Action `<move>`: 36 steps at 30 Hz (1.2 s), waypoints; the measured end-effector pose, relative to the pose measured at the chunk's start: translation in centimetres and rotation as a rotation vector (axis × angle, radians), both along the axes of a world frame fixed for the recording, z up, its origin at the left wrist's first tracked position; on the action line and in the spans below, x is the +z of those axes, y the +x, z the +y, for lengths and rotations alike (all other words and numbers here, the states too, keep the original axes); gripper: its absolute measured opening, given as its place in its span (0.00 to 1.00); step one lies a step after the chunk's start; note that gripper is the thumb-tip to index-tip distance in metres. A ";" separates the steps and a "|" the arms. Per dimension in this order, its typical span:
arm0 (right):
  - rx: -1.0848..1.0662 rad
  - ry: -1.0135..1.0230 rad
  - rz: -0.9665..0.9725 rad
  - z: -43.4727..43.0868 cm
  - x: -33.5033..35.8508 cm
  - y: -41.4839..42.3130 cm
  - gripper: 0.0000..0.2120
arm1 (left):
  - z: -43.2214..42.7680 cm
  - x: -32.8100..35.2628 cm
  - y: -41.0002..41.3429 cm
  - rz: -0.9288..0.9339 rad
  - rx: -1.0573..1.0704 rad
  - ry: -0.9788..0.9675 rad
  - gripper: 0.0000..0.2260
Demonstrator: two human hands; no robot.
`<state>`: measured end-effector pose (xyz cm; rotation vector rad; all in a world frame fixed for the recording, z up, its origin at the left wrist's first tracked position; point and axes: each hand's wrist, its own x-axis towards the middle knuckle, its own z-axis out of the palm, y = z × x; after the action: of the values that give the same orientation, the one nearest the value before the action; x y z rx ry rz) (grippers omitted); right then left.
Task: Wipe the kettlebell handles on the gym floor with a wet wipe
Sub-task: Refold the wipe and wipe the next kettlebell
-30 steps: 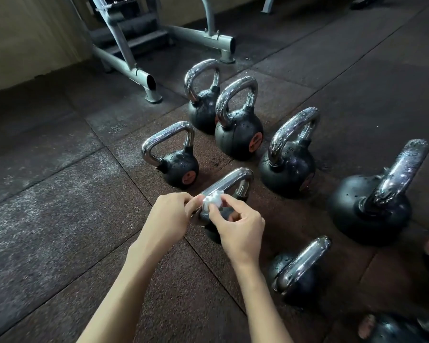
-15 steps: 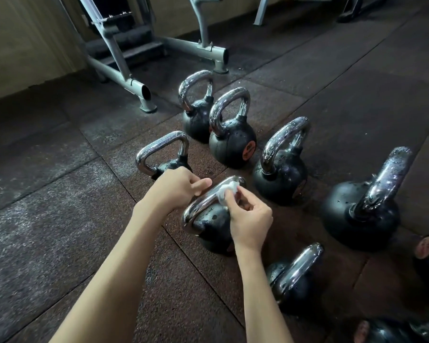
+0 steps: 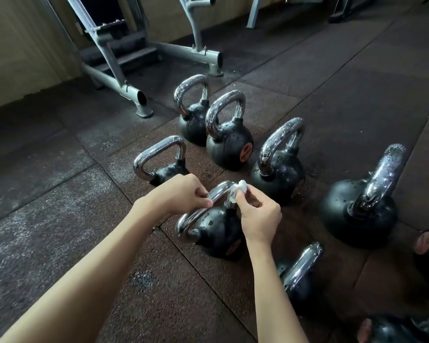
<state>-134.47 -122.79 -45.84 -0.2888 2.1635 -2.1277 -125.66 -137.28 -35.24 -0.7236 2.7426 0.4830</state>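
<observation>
While left hand (image 3: 180,194) grips kettlebell handle (image 3: 192,219), right hand (image 3: 260,219) pinches wet wipe (image 3: 240,188); far handle corner hidden.

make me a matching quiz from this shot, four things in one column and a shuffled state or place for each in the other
Column 1: 1 left hand; 2 right hand; 3 wet wipe; 4 grey machine frame
Column 2: a pinches the wipe; b stands at the back, untouched; c grips the chrome handle; d pressed on the handle's far bend
Pairs: 1-c; 2-a; 3-d; 4-b
</observation>
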 end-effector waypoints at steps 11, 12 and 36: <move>0.020 0.025 -0.163 -1.1 -1.0 1.2 0.11 | -0.4 0.0 3.4 0.018 0.037 0.025 0.12; 0.038 0.056 -0.172 -1.1 -1.3 1.3 0.10 | -0.2 -0.1 3.3 0.024 0.045 -0.013 0.12; 0.052 0.157 -0.209 3.6 5.2 -3.4 0.09 | -2.8 1.4 0.6 0.140 -1.088 -0.457 0.13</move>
<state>-137.90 -119.22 -40.64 -0.1039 2.1599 -1.8550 -125.03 -140.07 -33.88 0.7803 2.8598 -0.3487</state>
